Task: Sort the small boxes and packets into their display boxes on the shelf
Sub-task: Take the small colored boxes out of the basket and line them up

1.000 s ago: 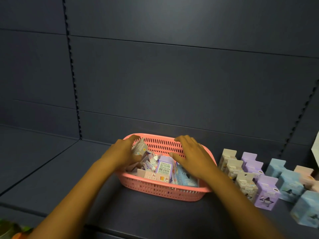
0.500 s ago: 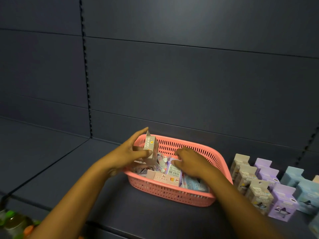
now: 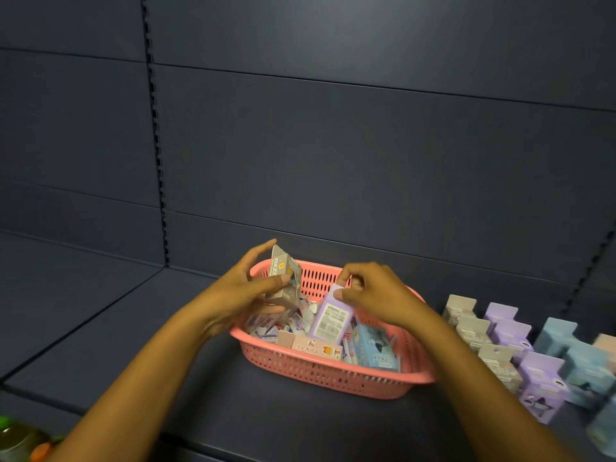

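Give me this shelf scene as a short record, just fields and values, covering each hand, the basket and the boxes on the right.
left hand: grips a grey box, lifted above the basket
right hand: pinches the top of a lilac box, tilted, lower end in the basket
basket: pink, perforated, on the dark shelf, holds mixed small boxes and packets
sorted boxes: grey, lilac and blue rows, right of the basket

Left of the pink basket [image 3: 320, 371] the dark shelf [image 3: 133, 328] lies open; right of the basket, rows of upright boxes [image 3: 520, 355] block the way.
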The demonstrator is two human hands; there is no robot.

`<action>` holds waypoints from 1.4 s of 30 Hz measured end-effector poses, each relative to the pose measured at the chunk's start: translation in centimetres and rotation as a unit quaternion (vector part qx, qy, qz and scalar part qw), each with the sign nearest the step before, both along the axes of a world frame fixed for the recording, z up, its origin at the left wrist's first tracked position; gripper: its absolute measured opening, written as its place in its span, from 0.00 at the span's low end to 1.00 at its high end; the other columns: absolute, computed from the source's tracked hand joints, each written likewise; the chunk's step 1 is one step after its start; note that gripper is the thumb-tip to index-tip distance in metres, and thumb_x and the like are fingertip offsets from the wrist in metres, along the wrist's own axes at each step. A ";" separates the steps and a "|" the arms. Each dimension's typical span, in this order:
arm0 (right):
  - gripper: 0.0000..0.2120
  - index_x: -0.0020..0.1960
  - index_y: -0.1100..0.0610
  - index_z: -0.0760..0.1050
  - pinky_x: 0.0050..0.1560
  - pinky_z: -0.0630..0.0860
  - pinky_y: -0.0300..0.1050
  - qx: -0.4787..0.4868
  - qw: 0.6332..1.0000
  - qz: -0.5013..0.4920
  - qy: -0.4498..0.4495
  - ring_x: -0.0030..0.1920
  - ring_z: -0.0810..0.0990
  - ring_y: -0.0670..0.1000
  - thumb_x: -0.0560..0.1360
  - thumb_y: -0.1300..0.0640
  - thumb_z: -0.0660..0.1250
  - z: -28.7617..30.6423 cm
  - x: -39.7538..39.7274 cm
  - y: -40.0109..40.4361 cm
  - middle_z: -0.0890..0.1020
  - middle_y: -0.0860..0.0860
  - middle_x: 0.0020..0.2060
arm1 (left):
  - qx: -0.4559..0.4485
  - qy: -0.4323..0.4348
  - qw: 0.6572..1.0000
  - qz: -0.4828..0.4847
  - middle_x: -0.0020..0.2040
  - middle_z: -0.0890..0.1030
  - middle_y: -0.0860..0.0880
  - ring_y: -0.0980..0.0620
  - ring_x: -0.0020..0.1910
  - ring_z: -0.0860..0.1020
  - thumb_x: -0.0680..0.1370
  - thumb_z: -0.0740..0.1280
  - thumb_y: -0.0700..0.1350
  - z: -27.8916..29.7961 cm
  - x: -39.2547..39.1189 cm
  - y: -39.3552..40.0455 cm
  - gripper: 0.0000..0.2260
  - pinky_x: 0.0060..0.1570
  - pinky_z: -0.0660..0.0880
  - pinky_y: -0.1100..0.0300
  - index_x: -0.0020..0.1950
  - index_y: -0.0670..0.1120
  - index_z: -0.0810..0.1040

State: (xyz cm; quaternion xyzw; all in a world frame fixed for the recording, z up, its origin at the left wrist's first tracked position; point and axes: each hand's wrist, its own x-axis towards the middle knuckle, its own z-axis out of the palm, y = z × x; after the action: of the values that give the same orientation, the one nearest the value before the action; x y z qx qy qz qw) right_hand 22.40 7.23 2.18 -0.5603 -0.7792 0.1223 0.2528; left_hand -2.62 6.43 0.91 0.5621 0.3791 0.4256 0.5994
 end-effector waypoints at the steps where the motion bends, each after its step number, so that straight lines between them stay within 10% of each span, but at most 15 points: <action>1: 0.04 0.41 0.51 0.77 0.31 0.66 0.39 0.014 1.000 -0.003 0.014 0.26 0.69 0.42 0.72 0.54 0.71 0.4 0.3 -0.3 0.74 0.47 0.26 | 0.014 0.007 1.000 0.010 0.54 0.83 0.41 0.38 0.51 0.82 0.75 0.70 0.40 0.1 0.2 0.0 0.29 0.50 0.79 0.42 0.69 0.63 0.65; 13: 0.08 0.40 0.52 0.81 0.38 0.78 0.35 0.066 0.990 -0.065 0.110 0.35 0.81 0.45 0.67 0.49 0.77 3.1 6.1 -5.0 0.84 0.46 0.33 | 0.134 0.051 0.989 0.024 0.50 0.85 0.47 0.47 0.50 0.83 0.79 0.66 0.42 1.4 5.9 -0.9 0.27 0.53 0.79 0.49 0.70 0.66 0.61; 17: 0.08 0.39 0.52 0.82 0.41 0.79 0.43 0.114 0.982 -0.097 0.114 0.32 0.78 0.40 0.69 0.64 0.70 3.3 9.0 -6.2 0.84 0.44 0.33 | 0.141 0.042 0.989 0.016 0.49 0.85 0.50 0.50 0.49 0.84 0.79 0.65 0.42 2.1 8.6 -2.2 0.27 0.42 0.78 0.61 0.71 0.65 0.60; 42: 0.05 0.47 0.51 0.81 0.40 0.71 0.26 0.157 0.973 -0.124 0.112 0.42 0.78 0.38 0.75 0.60 0.69 2.0 25.2 -17.7 0.82 0.42 0.39 | 0.194 0.040 0.979 -0.042 0.53 0.82 0.42 0.48 0.52 0.82 0.72 0.68 0.26 -3.5 25.7 -13.0 0.33 0.50 0.80 0.54 0.70 0.53 0.67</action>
State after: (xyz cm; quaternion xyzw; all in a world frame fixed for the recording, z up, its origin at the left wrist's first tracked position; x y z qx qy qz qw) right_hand 47.62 -10.45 4.13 -0.5883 -0.6801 0.0286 0.4365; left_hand 23.12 -6.61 -2.54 0.7000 0.2889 0.4425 0.4804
